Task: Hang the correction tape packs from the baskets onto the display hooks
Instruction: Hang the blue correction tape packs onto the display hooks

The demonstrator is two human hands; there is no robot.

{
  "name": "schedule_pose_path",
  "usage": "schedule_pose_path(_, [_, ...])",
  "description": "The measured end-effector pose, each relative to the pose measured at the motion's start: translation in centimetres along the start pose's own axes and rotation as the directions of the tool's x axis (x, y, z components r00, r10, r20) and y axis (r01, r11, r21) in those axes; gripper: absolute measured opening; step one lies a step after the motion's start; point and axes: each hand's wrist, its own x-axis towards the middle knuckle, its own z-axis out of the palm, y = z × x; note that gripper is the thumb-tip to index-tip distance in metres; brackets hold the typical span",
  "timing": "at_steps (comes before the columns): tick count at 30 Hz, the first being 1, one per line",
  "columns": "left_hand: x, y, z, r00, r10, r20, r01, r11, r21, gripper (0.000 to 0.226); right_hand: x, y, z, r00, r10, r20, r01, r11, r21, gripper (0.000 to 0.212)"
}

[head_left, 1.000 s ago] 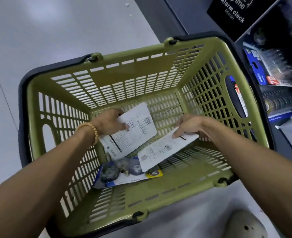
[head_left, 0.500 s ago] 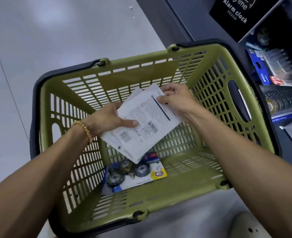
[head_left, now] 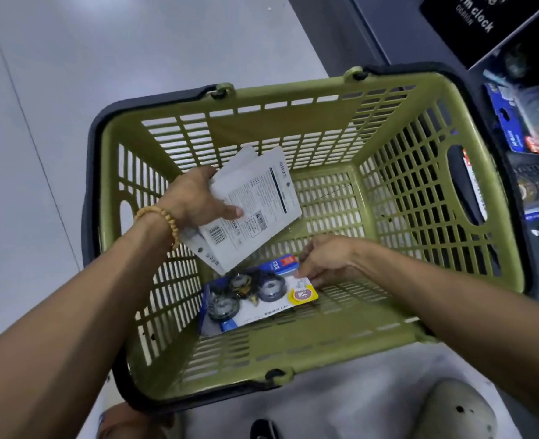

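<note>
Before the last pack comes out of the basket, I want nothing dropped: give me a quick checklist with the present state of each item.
1. Left hand holds the white-backed packs firmly: ok.
2. Right hand has reached the blue pack: ok.
3. Right hand's pinch fully closed: cannot tell.
4. Blue pack lies free on the basket floor: ok.
5. Display hook free for hanging: cannot tell.

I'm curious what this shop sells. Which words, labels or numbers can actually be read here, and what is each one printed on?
"arm clock", cut off at the frame edge, with "DESIGN" under it: black sign top right.
White packs held by the left hand: barcode and fine print, too small to read.
Blue-and-white pack touched by the right hand: yellow sticker and text, blurred.
Blue packs on the shelf: lettering blurred.
</note>
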Motion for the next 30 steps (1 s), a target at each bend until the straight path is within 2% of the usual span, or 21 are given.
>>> schedule_pose_path(3, [0.1, -0.4, -0.2, 1.0, 0.015, 0.005, -0.015, 1.0, 0.008, 0.056, -0.4, -0.3, 0.1, 1.0, -0.025, 0.016, 0.023, 0.992, 0.122, 0.022])
schedule_pose_path(7, [0.1, -0.3, -0.2, 0.999, 0.042, -0.009, -0.042, 0.998, 0.038, 0.054, -1.6, -1.1, -1.2, 0.996, -0.08, -0.048, 0.083, 0.994, 0.073, 0.017])
schedule_pose_path(12, [-1.0, 0.2, 0.3, 0.998, 0.057, -0.027, -0.056, 0.997, 0.054, 0.041, -5.6, -0.7, -4.4, 0.96, -0.148, -0.238, 0.134, 0.988, -0.071, 0.021])
schedule_pose_path(17, [-3.3, 1.0, 0.8, 0.999, 0.04, -0.005, -0.04, 0.999, 0.025, 0.043, -10.9, 0.9, -5.9, 0.853, -0.239, -0.463, 0.213, 0.971, -0.109, 0.02])
schedule_pose_path(19, [-4.4, 1.6, 1.2, 0.998, 0.069, 0.01, -0.069, 0.998, 0.012, 0.046, -12.7, 1.6, -6.1, 0.767, -0.3, -0.567, 0.253, 0.954, -0.161, 0.023])
schedule_pose_path(21, [-5.7, 2.4, 1.8, 0.994, 0.113, 0.0, -0.113, 0.994, -0.012, 0.044, -14.5, 2.1, -6.4, 0.65, -0.391, -0.652, 0.273, 0.921, -0.28, 0.021])
schedule_pose_path(24, [-7.8, 4.0, 3.0, 0.984, 0.161, -0.078, -0.168, 0.982, -0.083, 0.044, -18.1, 2.9, -7.3, 0.416, -0.511, -0.752, 0.324, 0.856, -0.403, 0.025])
schedule_pose_path(27, [-10.1, 5.5, 3.7, 0.968, 0.206, -0.145, -0.223, 0.968, -0.112, 0.045, -22.7, 3.6, -8.3, 0.227, -0.561, -0.796, 0.455, 0.784, -0.423, 0.032])
schedule_pose_path(30, [-12.7, 6.7, 4.3, 0.949, 0.248, -0.197, -0.279, 0.948, -0.152, 0.041, -27.6, 4.7, -8.7, 0.1, -0.607, -0.788, 0.474, 0.726, -0.499, 0.023])
